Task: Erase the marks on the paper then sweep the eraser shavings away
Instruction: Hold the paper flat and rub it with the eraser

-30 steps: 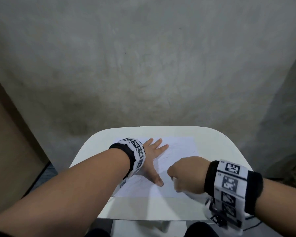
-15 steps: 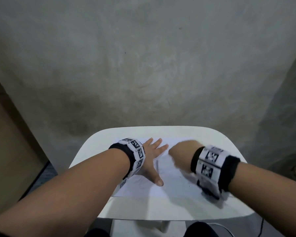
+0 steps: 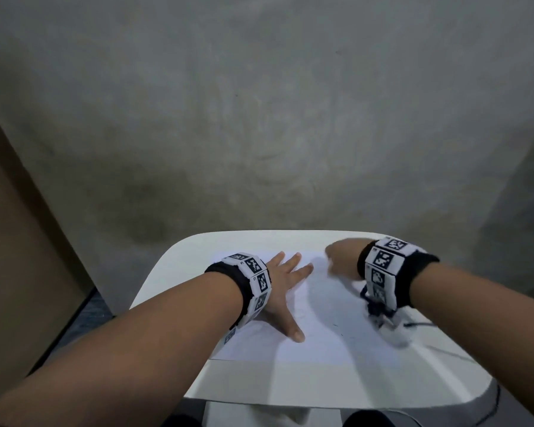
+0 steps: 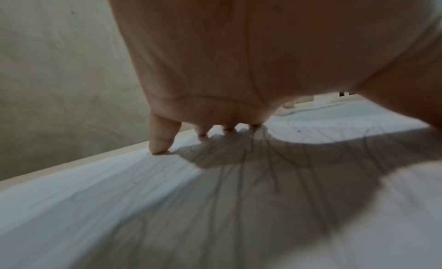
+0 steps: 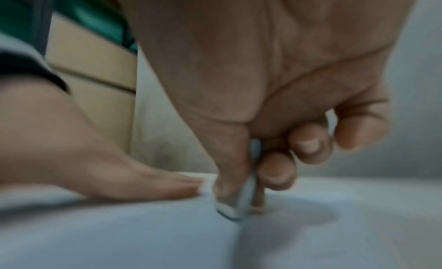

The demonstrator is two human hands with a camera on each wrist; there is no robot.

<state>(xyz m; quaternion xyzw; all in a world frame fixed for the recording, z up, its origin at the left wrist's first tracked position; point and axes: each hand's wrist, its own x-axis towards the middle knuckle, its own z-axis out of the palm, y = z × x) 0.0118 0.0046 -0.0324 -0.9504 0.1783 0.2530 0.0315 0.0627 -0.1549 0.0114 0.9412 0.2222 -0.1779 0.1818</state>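
- One eraser [image 5: 241, 201], white and flat, stands on edge with its long axis upright and its lower tip touching the paper [image 3: 315, 343].
- One paper sheet lies flat on the one white table [image 3: 179, 272], bearing faint pencil lines.
- Right hand [image 3: 341, 260] pinches the eraser between thumb and curled fingers.
- Left hand [image 3: 282, 283] lies flat, fingers spread, pressing the paper.

White paper [image 3: 315, 340] with faint grey pencil marks [image 4: 241, 171] lies on a cream-white counter [image 3: 179, 272]; the eraser [image 5: 241, 205] is white; both wristbands [image 3: 253, 282] are black with black-and-white checker tags.
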